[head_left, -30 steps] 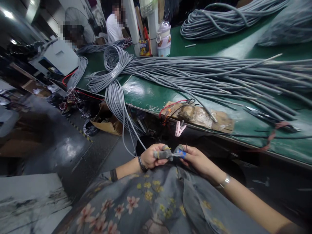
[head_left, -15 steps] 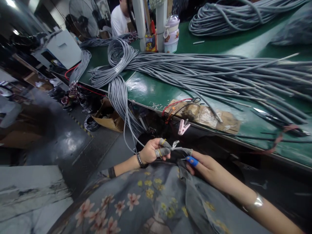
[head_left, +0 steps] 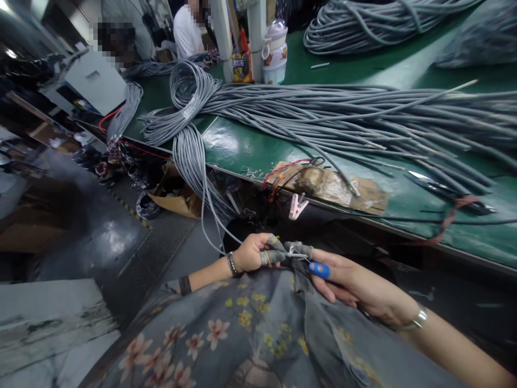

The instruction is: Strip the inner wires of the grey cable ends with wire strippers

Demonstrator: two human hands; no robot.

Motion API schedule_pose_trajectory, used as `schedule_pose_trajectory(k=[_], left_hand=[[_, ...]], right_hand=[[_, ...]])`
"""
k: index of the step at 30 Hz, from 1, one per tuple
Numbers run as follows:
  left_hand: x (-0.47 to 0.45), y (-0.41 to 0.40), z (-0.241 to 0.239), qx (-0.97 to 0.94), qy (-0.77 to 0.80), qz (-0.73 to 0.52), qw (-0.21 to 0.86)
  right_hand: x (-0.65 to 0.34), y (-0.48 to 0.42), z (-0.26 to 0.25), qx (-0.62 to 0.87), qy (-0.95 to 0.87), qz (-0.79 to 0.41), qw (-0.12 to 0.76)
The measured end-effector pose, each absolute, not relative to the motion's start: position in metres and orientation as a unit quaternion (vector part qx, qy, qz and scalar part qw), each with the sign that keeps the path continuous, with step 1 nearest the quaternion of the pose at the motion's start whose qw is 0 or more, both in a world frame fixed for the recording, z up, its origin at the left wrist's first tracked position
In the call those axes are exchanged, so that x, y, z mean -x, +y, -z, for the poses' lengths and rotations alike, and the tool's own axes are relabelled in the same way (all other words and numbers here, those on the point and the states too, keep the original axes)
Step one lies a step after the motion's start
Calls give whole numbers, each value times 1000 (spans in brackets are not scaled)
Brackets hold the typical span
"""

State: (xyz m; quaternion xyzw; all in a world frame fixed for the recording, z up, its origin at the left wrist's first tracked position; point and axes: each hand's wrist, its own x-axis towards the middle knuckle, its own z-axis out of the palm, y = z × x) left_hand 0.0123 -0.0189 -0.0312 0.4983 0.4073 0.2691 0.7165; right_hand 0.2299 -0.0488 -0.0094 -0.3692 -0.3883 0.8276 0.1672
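Note:
My left hand (head_left: 252, 253) is closed, its covered thumb and forefinger pinching the end of a grey cable (head_left: 229, 230) that comes down from the bundle at the bench edge. White strands (head_left: 297, 251) stick out of that end, past the fingertips. From the other side, my right hand (head_left: 337, 272) meets them. Its forefinger wears a grey cover and lies against the strands; its thumb has a blue cover and sits just below, with a thin wire reaching it. The strands are small and partly hidden by the fingers.
Across the green bench (head_left: 230, 145) lie many grey cables (head_left: 315, 116), with a coil (head_left: 194, 102) hanging over its edge. Pliers (head_left: 448, 191), a pink clip (head_left: 298, 206) and taped cardboard (head_left: 367, 196) are along the front. A person in white (head_left: 188, 32) sits beyond.
My right forefinger has moved left onto the white strands, close to my left fingertips. The right hand has turned, and its lower fingers now show. The view has shifted slightly.

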Motion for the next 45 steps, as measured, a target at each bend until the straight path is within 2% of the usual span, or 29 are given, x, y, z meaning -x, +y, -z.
schedule_pose_trajectory(k=[4,9,11,14,16,18,20,23,28,31,33,38,43,45], left_hand=[[-11,-19,29,-491,413,-252,724],[-10,-18,27,-488,388,-243,743],[-9,-18,29,-478,390,-256,744],[-8,-17,34,-451,376,-272,762],[-8,-17,36,-440,361,-269,777],[-9,-18,35,-436,353,-252,789],[-8,-18,32,-435,349,-238,795],[-6,-17,27,-455,341,-221,792],[0,-7,16,-562,310,-163,749],[3,2,7,-671,292,-154,663],[5,7,3,-724,281,-158,610],[7,17,-6,-738,295,-238,558],[1,24,-7,-671,374,-339,543],[-3,27,-4,-642,389,-365,551]], right_hand=[[-227,-45,15,396,-362,-822,191],[-226,-47,28,475,-324,-759,305],[-227,-50,26,511,-396,-687,331],[-228,-51,18,540,-547,-517,378],[-225,-49,10,519,-628,-426,393],[-220,-44,4,467,-692,-394,386],[-214,-39,0,406,-726,-410,373],[-208,-35,-1,351,-713,-499,346],[-201,-36,8,394,-512,-718,259],[-198,-35,13,442,-450,-743,223],[-198,-30,14,483,-424,-726,245],[-206,-9,20,515,-335,-680,400],[-201,16,20,454,-377,-717,370],[-195,21,16,454,-389,-703,385]])
